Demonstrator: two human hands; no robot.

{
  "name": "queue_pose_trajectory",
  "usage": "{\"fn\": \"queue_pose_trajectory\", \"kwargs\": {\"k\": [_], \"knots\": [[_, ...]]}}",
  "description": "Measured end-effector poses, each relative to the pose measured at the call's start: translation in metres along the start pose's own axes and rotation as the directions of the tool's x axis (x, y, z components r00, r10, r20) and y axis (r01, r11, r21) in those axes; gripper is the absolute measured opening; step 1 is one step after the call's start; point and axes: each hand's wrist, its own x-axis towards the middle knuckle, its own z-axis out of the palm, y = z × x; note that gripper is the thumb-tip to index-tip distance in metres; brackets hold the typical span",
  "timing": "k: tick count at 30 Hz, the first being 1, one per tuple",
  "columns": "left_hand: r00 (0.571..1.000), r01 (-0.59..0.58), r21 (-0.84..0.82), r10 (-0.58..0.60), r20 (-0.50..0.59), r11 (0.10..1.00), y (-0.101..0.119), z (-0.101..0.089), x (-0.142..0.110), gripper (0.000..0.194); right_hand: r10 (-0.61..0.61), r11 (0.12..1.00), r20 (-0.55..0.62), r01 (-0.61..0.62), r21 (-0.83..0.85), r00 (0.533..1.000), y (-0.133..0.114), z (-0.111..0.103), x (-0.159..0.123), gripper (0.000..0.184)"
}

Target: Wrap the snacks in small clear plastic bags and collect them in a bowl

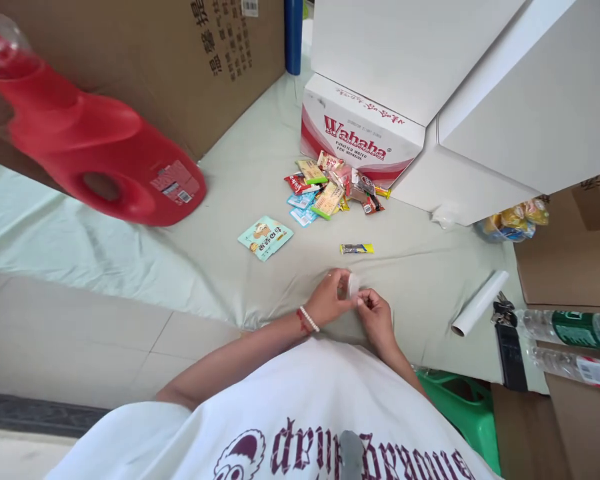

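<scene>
My left hand, with a white beaded bracelet and a red cord at the wrist, is closed around a small whitish, translucent round thing that looks like a roll of clear tape. Thumb and fingertips of my right hand pinch together at its lower right edge; whatever lies between them is too small to make out. Just beyond my hands lies a small yellow and dark snack packet. Farther left, a mint-green pouch rests flat on the cloth-covered table.
Several wrapped snacks are heaped against a Wahaha water carton. A large red jug stands at the left. On the right are a white roll, keys, a black case and plastic bottles.
</scene>
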Motion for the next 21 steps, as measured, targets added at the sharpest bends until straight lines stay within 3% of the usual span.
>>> {"fn": "queue_pose_trajectory", "kwargs": {"k": [3, 6, 9, 11, 13, 14, 16, 18, 21], "knots": [[0.994, 0.049, -0.051, -0.054, -0.094, 0.997, -0.015, 0.003, 0.012, 0.021, 0.013, 0.998, -0.07, -0.008, 0.069, 0.997, -0.009, -0.017, 0.008, 0.03], [0.985, 0.087, -0.161, -0.109, -0.134, 0.983, -0.025, -0.009, 0.01, 0.028, -0.027, 0.996, -0.255, 0.047, 0.071, 0.967, -0.015, -0.05, 0.024, 0.035], [0.98, 0.101, -0.24, -0.138, -0.143, 0.966, -0.025, -0.018, 0.005, 0.037, -0.088, 0.991, -0.368, 0.044, -0.126, 0.926, -0.02, -0.077, 0.038, 0.038], [0.977, 0.112, -0.28, -0.157, -0.142, 0.953, -0.022, -0.019, 0.003, 0.041, -0.197, 0.938, -0.386, 0.058, -0.342, 0.901, -0.026, -0.08, 0.04, 0.042], [0.975, 0.124, -0.293, -0.172, -0.142, 0.948, -0.018, -0.016, 0.003, 0.045, -0.327, 0.862, -0.309, 0.148, -0.484, 0.893, -0.032, -0.067, 0.035, 0.038], [0.976, 0.128, -0.3, -0.174, -0.131, 0.945, -0.016, -0.014, 0.003, 0.046, -0.365, 0.839, -0.218, 0.218, -0.499, 0.905, -0.034, -0.055, 0.031, 0.034], [0.982, 0.132, -0.37, -0.172, -0.076, 0.919, -0.014, -0.011, 0.001, 0.048, -0.364, 0.834, 0.039, 0.345, -0.431, 0.93, -0.035, -0.027, 0.022, 0.028], [0.986, 0.152, -0.501, -0.169, 0.012, 0.852, -0.014, -0.01, -0.003, 0.048, -0.319, 0.866, 0.204, 0.372, -0.335, 0.926, -0.029, -0.001, 0.016, 0.023], [0.98, 0.196, -0.601, -0.177, 0.091, 0.775, -0.017, -0.009, -0.008, 0.047, -0.212, 0.949, 0.146, 0.239, -0.207, 0.966, -0.016, 0.018, 0.018, 0.02]]}}
